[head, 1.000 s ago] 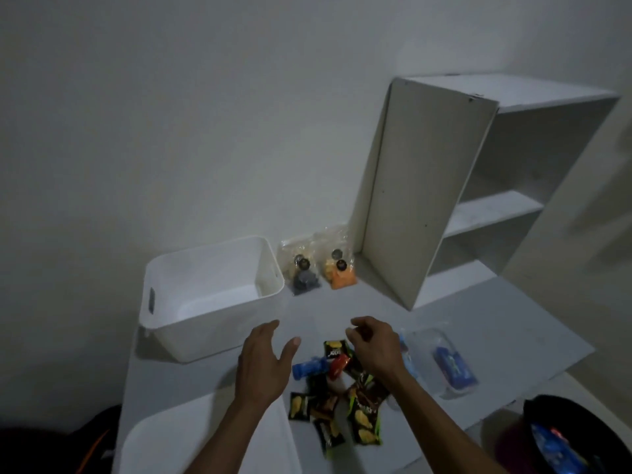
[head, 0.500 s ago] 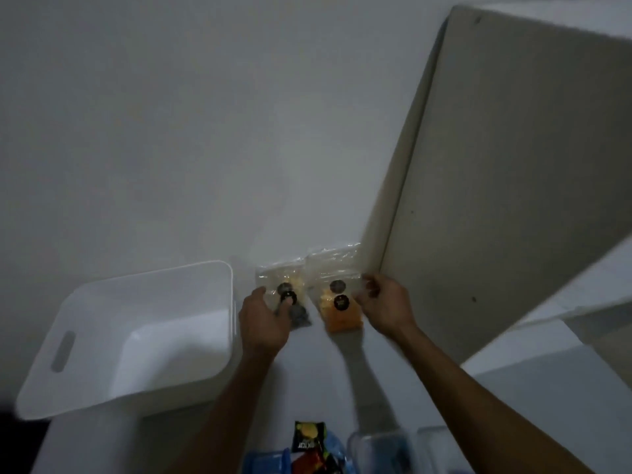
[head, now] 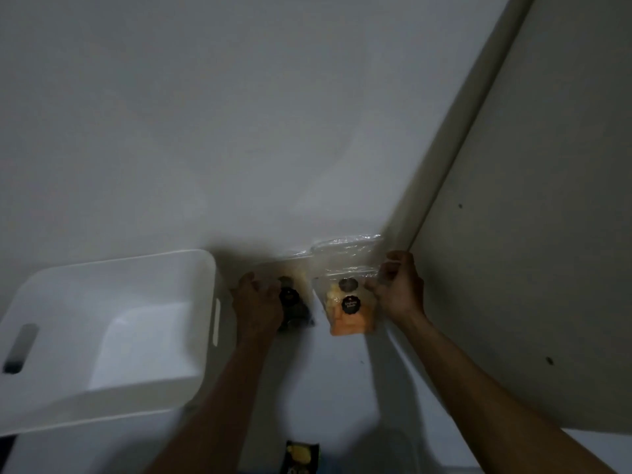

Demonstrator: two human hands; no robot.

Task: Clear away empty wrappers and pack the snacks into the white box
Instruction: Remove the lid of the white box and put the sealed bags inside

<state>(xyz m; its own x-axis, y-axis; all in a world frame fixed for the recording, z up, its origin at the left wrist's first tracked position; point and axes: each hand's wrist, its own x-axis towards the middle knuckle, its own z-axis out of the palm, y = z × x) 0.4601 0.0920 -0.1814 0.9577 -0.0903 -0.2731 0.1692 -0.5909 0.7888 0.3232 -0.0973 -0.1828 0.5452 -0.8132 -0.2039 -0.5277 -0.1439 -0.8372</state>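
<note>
Clear snack bags held at the wall, one in each hand.
Right hand [head: 396, 289] pinches the orange-filled bag [head: 345, 302]; left hand [head: 256, 302] grips the dark-filled bag [head: 294, 302]. Just left of it sits the white box [head: 102, 275].

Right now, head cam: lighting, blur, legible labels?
Head view: dim, flat light; soft shadows beneath both forearms. Left hand on the dark snack bag is smeared; right hand pinches the orange snack bag, whose sticker text is unreadable. White box brightest.
</note>
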